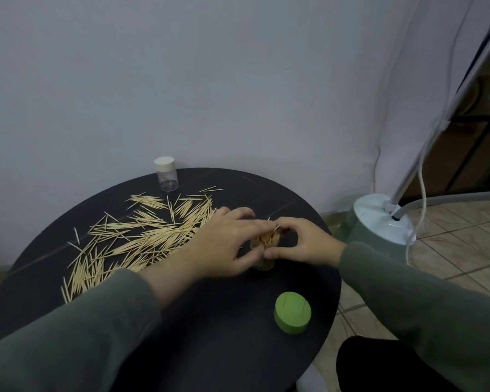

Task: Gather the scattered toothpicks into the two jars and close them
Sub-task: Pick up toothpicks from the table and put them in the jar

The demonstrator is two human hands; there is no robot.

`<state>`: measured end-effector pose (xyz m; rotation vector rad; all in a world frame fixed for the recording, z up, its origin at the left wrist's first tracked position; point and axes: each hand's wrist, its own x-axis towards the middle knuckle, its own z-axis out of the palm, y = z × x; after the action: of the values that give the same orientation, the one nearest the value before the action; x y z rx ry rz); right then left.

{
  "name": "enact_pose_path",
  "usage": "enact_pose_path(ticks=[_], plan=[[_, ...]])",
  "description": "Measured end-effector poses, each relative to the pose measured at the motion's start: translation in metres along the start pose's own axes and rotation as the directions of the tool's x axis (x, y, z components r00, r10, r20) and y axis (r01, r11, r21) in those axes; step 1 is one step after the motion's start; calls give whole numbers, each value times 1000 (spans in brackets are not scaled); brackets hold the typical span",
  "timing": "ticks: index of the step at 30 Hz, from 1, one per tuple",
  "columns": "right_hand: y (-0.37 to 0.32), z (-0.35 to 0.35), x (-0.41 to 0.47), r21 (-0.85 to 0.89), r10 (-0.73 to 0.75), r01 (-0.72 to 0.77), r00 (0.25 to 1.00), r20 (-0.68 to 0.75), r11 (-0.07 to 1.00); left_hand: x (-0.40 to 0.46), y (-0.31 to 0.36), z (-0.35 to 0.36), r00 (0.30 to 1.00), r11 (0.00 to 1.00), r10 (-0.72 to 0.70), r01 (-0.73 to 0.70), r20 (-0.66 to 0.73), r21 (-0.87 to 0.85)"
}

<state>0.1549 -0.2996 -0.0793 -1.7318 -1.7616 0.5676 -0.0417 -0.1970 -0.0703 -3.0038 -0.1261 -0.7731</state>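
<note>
Left hand and right hand gripped open jar, table's right side | toothpicks strewn left | light, stiff, rolling; best pinched in bundles mid-length

Black round table; pale yellow toothpicks; green lid; white-capped clear jar; olive-grey sleeves.

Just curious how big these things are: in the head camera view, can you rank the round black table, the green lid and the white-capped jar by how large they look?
1. Round black table, by far the largest.
2. Green lid and white-capped jar look about alike; the lid lies nearer the camera, so I would not rank them.
</note>
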Motion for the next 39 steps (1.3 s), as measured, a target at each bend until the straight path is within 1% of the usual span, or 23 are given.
enact_pose_path(ticks=[2, 3, 5, 6, 7, 9, 10, 11, 13, 15, 16, 18, 21, 24, 27, 29, 30, 33, 37, 39], plan=[[0, 0, 0, -15, 8, -8, 1000, -3, 1000, 0, -3, 0, 998, 999, 38, -39, -41, -3], [0, 0, 1, -19, 15, -15, 1000, -1, 1000, 0, -5, 0, 997, 999, 30, -32, -64, -21], [0, -1, 1, -15, 23, -22, 1000, 7, 1000, 0, -7, 0, 994, 997, -40, 33, -99, -71], [0, -1, 1, -12, 22, -22, 1000, 12, 1000, 2, -4, -2, 992, 991, -96, 87, -86, -102], [0, -1, 2, -10, 21, -21, 1000, 16, 1000, 3, -1, -2, 985, 978, -164, 155, -49, -142], [-2, -2, 2, -11, 19, -19, 1000, 21, 1000, 6, 4, -3, 952, 922, -296, 306, 78, -238], [-3, -2, 2, -9, 17, -17, 1000, 21, 1000, 6, 5, -1, 935, 895, -327, 353, 135, -274], [-3, -3, 2, -8, 13, -13, 1000, 19, 1000, 7, 5, 1, 933, 886, -328, 359, 151, -293], [-4, -2, 2, -13, 8, -8, 1000, 14, 1000, 6, 5, 1, 964, 927, -256, 267, 75, -264], [-3, -2, 2, -24, 14, -14, 1000, 11, 1000, 4, 2, 1, 991, 978, -133, 128, -19, -163], [-2, -2, 3, -26, 14, -14, 1000, 10, 1000, 4, 0, 0, 995, 992, -77, 70, -59, -106], [0, -2, 4, -29, 13, -13, 1000, 11, 999, 3, -2, -2, 995, 1000, 4, -7, -97, -26], [1, -2, 4, -38, 10, -10, 1000, 4, 999, 2, -6, -2, 988, 997, 73, -74, -135, -3], [1, -2, 4, -52, 2, -2, 1000, 3, 999, 2, -6, -4, 976, 994, 110, -112, -186, 0], [2, -2, 5, -61, 1, -1, 1000, 10, 998, 4, -5, -6, 972, 995, 87, -96, -220, -27], [2, -2, 5, -62, -9, 9, 1000, 6, 998, 5, -2, -6, 984, 997, 56, -64, -171, -44], [2, -2, 4, -48, -15, 15, 1000, 0, 999, 5, 0, -5, 990, 998, 54, -58, -134, -25], [0, -2, 2, -29, -30, 29, 999, -21, 999, 6, 3, 1, 994, 994, 100, -97, -54, 57], [1, -2, 4, -60, -29, 28, 1000, -8, 998, -1, -9, 3, 981, 985, 167, -161, -101, 69], [1, -3, 5, -58, -11, 11, 1000, 0, 998, -3, -14, 1, 979, 990, 139, -136, -147, 29]])
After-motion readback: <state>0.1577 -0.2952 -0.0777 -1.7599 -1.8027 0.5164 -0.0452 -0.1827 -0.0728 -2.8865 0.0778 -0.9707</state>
